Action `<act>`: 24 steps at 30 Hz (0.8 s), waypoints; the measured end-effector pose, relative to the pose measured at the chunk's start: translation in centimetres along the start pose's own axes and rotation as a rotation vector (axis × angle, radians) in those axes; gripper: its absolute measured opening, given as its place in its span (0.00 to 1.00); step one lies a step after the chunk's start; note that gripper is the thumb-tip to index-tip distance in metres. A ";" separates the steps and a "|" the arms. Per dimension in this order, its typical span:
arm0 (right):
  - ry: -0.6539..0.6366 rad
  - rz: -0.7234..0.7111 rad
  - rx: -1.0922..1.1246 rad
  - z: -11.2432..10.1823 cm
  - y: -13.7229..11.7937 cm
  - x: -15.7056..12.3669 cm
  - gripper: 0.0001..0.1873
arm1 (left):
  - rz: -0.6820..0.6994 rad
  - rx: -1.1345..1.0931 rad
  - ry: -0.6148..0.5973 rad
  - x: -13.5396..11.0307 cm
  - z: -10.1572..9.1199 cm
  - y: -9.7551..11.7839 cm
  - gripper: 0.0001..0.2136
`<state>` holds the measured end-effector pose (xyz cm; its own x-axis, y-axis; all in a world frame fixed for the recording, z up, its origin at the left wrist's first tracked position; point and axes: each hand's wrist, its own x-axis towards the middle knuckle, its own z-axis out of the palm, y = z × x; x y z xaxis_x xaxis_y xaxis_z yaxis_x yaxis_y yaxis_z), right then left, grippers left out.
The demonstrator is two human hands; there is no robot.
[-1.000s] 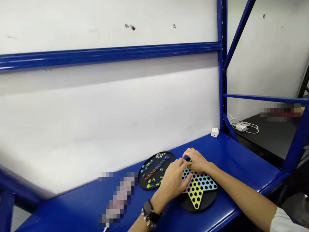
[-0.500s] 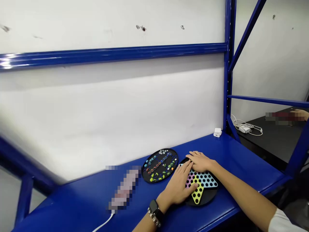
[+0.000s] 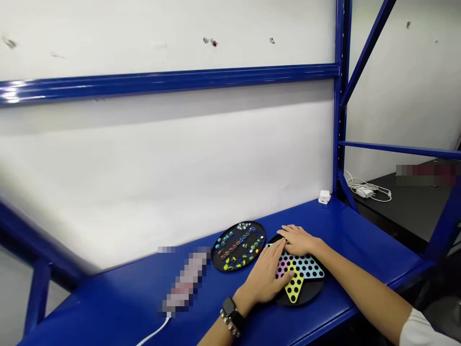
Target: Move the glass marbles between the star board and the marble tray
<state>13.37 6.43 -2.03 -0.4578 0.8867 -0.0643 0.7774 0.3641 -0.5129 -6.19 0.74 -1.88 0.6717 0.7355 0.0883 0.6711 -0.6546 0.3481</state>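
A round black Chinese checkers board (image 3: pixel 309 290) with a colored star of holes lies on the blue shelf. My left hand (image 3: pixel 265 274) rests flat on its left side, fingers stretched toward the back and thumb over the yellow and pink points. Across the far edge of the board lies my right hand (image 3: pixel 296 240), fingers extended and touching or nearly touching the left fingertips. Both palms face down, and they hide the star's upper left part. Just left of the board sits a round black tray (image 3: pixel 234 265) holding many marbles of several colors.
A blurred-out flat object (image 3: pixel 187 281) with a white cable (image 3: pixel 154 332) lies left of the marble tray. A white charger (image 3: pixel 324 197) stands at the back right corner by the blue upright (image 3: pixel 338 115). Beyond it, white cables (image 3: pixel 374 190) lie on a black table (image 3: pixel 399 211).
My hands and the board stay practically in place. At the far right, another person's hand has gone from view over the black table.
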 end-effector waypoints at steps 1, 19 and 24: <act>0.013 -0.017 0.016 0.0 -0.1 0.0 0.31 | -0.004 0.002 0.003 0.0 0.1 -0.1 0.37; 0.419 -0.133 0.069 -0.6 -1.0 0.5 0.13 | 0.005 0.110 0.279 0.3 -0.6 -0.9 0.29; 0.469 -0.115 0.130 -0.7 -0.6 0.5 0.15 | -0.231 0.171 0.423 -0.2 -5.2 -3.6 0.16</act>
<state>12.97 6.82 -1.13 -0.2709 0.8861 0.3761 0.6593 0.4554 -0.5983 -10.33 3.85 1.73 0.3375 0.8478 0.4091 0.8526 -0.4595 0.2488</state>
